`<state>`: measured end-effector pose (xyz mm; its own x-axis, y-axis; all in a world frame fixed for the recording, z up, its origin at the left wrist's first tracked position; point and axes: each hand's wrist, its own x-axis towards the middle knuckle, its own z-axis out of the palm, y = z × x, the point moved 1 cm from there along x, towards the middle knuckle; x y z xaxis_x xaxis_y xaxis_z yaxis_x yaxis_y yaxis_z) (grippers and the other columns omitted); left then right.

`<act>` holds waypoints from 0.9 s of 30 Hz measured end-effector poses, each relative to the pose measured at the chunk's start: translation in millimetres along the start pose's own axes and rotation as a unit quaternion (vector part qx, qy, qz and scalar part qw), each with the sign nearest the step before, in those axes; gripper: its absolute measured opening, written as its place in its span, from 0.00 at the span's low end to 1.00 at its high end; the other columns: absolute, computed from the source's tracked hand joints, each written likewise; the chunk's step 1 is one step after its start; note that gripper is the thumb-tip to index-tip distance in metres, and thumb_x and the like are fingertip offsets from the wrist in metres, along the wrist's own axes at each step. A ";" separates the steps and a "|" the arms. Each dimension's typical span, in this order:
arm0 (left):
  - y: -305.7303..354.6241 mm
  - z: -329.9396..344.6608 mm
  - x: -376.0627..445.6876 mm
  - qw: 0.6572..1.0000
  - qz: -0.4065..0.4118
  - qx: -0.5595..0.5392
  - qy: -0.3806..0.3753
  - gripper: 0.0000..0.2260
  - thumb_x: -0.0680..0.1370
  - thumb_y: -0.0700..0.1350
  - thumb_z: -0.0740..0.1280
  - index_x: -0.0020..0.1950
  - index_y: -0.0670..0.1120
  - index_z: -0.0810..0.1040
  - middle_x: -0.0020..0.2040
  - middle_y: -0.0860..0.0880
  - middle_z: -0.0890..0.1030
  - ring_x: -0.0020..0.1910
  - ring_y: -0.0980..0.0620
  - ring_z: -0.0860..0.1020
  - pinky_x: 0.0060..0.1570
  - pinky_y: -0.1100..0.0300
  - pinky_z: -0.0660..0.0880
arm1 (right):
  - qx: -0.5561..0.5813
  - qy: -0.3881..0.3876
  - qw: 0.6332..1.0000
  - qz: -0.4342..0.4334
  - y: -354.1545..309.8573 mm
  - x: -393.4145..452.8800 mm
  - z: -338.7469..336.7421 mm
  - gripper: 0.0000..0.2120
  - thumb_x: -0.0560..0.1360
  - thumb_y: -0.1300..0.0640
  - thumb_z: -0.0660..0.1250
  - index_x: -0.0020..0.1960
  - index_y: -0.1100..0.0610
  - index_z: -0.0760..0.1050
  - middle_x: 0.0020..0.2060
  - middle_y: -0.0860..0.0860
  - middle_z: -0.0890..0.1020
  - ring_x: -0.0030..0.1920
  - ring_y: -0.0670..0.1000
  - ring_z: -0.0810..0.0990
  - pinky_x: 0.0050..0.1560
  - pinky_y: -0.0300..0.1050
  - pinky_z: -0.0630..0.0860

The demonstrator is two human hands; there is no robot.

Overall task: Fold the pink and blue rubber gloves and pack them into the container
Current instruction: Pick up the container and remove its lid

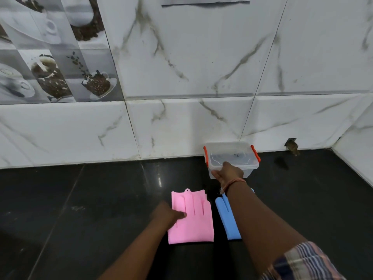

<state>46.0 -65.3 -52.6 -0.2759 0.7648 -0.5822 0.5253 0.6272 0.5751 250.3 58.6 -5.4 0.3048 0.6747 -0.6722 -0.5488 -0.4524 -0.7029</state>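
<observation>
While the clear container (232, 158) stands open against the foot of the marble-tiled wall (181, 126), its near rim is gripped by the right hand (229, 172), the fingers curled over the edge and the thumb out to the left; a thread band (232, 183) is worn at that wrist. The orange latches (255, 153) hang at the two ends of the box, and no lid is seen on it. The left hand (168, 216) is laid on the pink glove (191, 217), its fingers stretched out and pressing the glove's left part flat onto the dark countertop (80, 209); nothing is clutched by it.

The pink glove lies directly under and to the right of the left hand, its long axis running away from the body, with a hanging tab at the far edge. The blue glove (226, 217) lies just right of the pink one, parallel to it, and is partly hidden beneath the right forearm, so its full outline cannot be told. Both gloves are seen unfolded.

The coming move is judged to turn on this: the container lies beyond the gloves and to the right, in the right hand's reach, while the pink glove is nearer the left hand. A fold is therefore likely to be started by the left hand across or along that long axis, and the box is probably to be drawn closer first.
</observation>
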 end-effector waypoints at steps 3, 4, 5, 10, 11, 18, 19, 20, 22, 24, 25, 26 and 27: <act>-1.3 -10.4 -3.2 0.997 0.015 -0.029 0.075 0.18 0.75 0.58 0.74 0.51 0.43 0.79 0.53 0.43 0.84 0.54 0.42 0.83 0.55 0.51 0.78 | 0.010 -0.040 0.998 -0.045 25.3 -20.7 4.7 0.17 0.77 0.60 0.67 0.64 0.63 0.72 0.52 0.61 0.83 0.44 0.60 0.87 0.42 0.52 0.84; -1.7 -15.0 -5.3 0.990 0.028 -0.103 0.097 0.19 0.77 0.59 0.71 0.52 0.43 0.79 0.52 0.43 0.84 0.53 0.42 0.83 0.54 0.51 0.78 | 0.004 -0.052 0.997 -0.062 38.2 -30.7 4.8 0.16 0.77 0.60 0.68 0.62 0.65 0.73 0.50 0.62 0.84 0.44 0.59 0.87 0.43 0.53 0.84; -1.2 -21.4 -9.8 0.971 0.048 -0.210 0.103 0.19 0.79 0.60 0.69 0.51 0.43 0.79 0.49 0.44 0.83 0.49 0.43 0.82 0.50 0.50 0.77 | -0.002 -0.069 0.994 -0.083 53.0 -43.6 3.1 0.15 0.76 0.60 0.68 0.60 0.65 0.73 0.50 0.63 0.84 0.45 0.60 0.87 0.45 0.54 0.85; -6.6 -60.3 -44.7 0.887 0.085 -0.453 0.006 0.20 0.79 0.64 0.67 0.46 0.46 0.81 0.38 0.47 0.84 0.35 0.51 0.82 0.40 0.53 0.80 | -0.083 -0.175 0.966 -0.172 129.7 -120.9 -15.8 0.12 0.75 0.54 0.73 0.53 0.59 0.76 0.46 0.60 0.86 0.46 0.57 0.87 0.50 0.61 0.84; -12.3 -63.3 -52.8 0.899 0.094 -0.428 0.005 0.18 0.80 0.60 0.68 0.47 0.45 0.82 0.41 0.46 0.87 0.37 0.50 0.84 0.43 0.51 0.82 | -0.081 -0.203 0.962 -0.161 142.5 -137.1 -21.3 0.12 0.74 0.54 0.74 0.54 0.57 0.77 0.47 0.59 0.86 0.47 0.57 0.87 0.49 0.59 0.84; -74.5 -70.0 -107.4 0.922 0.087 -0.374 0.046 0.07 0.84 0.45 0.66 0.56 0.49 0.84 0.48 0.49 0.90 0.46 0.48 0.88 0.48 0.50 0.83 | -0.168 -0.108 0.969 -0.146 162.2 -188.8 -81.5 0.23 0.71 0.39 0.74 0.57 0.49 0.69 0.49 0.54 0.81 0.41 0.54 0.86 0.36 0.47 0.84; -81.0 -72.8 -114.2 0.927 0.080 -0.364 0.043 0.07 0.84 0.45 0.66 0.54 0.49 0.84 0.47 0.50 0.90 0.44 0.49 0.89 0.46 0.50 0.83 | -0.173 -0.066 0.970 -0.159 156.1 -188.5 -90.4 0.24 0.72 0.38 0.71 0.60 0.48 0.66 0.50 0.52 0.80 0.42 0.54 0.86 0.37 0.48 0.84; -89.4 -74.5 -120.2 0.934 0.070 -0.349 0.043 0.07 0.84 0.45 0.66 0.54 0.49 0.84 0.46 0.50 0.90 0.43 0.49 0.89 0.45 0.51 0.83 | -0.181 -0.033 0.967 -0.175 150.4 -187.7 -99.8 0.25 0.72 0.36 0.69 0.61 0.46 0.64 0.50 0.51 0.79 0.45 0.54 0.84 0.40 0.51 0.83; -107.1 -73.0 -130.6 0.945 0.060 -0.318 0.042 0.08 0.84 0.45 0.66 0.53 0.46 0.85 0.45 0.47 0.90 0.43 0.48 0.89 0.46 0.49 0.84 | -0.200 -0.008 0.958 -0.206 141.3 -183.5 -117.5 0.26 0.72 0.34 0.68 0.62 0.44 0.63 0.50 0.49 0.79 0.48 0.51 0.82 0.47 0.53 0.81; -122.5 -67.1 -142.0 0.954 0.048 -0.294 0.030 0.10 0.83 0.46 0.67 0.52 0.43 0.87 0.44 0.45 0.90 0.44 0.45 0.89 0.49 0.45 0.84 | -0.245 -0.048 0.942 -0.223 140.9 -182.1 -130.1 0.20 0.73 0.37 0.69 0.58 0.47 0.72 0.47 0.47 0.83 0.46 0.47 0.83 0.45 0.47 0.80; -129.5 -61.8 -147.3 0.958 0.042 -0.283 0.021 0.11 0.83 0.47 0.67 0.51 0.42 0.87 0.43 0.45 0.90 0.43 0.45 0.89 0.49 0.46 0.84 | -0.270 -0.072 0.933 -0.226 145.4 -182.4 -134.9 0.14 0.75 0.40 0.69 0.54 0.48 0.76 0.46 0.46 0.85 0.44 0.44 0.84 0.42 0.44 0.81; -135.5 -55.9 -151.9 0.962 0.036 -0.271 0.015 0.13 0.83 0.48 0.66 0.50 0.43 0.87 0.43 0.46 0.90 0.42 0.46 0.89 0.48 0.47 0.84 | -0.291 -0.085 0.925 -0.230 151.8 -183.5 -139.3 0.10 0.77 0.42 0.67 0.52 0.47 0.78 0.45 0.45 0.86 0.42 0.43 0.85 0.41 0.42 0.81; -140.5 -50.4 -155.5 0.965 0.029 -0.259 0.016 0.14 0.83 0.50 0.66 0.49 0.44 0.88 0.42 0.47 0.90 0.40 0.48 0.88 0.46 0.49 0.83 | -0.308 -0.085 0.917 -0.240 158.8 -184.5 -143.4 0.08 0.78 0.44 0.66 0.51 0.47 0.79 0.44 0.44 0.86 0.42 0.42 0.85 0.40 0.40 0.81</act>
<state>-25.4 -265.0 -13.9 -0.2876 0.7995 -0.5273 0.0702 0.5667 0.8209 218.5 -221.3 -26.3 0.2415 0.9398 -0.2417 0.1757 -0.2873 -0.9416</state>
